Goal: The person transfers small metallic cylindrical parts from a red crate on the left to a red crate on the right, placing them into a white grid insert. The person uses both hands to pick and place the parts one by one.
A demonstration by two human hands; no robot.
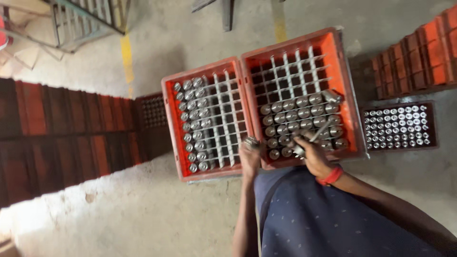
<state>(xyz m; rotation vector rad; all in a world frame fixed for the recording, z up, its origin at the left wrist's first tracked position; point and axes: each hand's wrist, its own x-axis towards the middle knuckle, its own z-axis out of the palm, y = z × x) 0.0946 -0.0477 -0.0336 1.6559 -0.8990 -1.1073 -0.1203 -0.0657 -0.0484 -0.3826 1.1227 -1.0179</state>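
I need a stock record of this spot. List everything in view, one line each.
Left crate: one, orange-red, white grid, on the floor; shiny cylinders fill its left columns.
Right crate: one, orange-red, beside it; cylinders fill its lower rows.
Metal cylinders: many, silvery, count unclear.
Dark crate: one, far right, full of cylinders.
Stacked crates: several, orange, top right.
Dark crate stack: several, left side.
Metal rack: one, grey, top left.
Left hand: holds a cylinder between the crates.
Right hand: red wristband, grips cylinders over the right crate.
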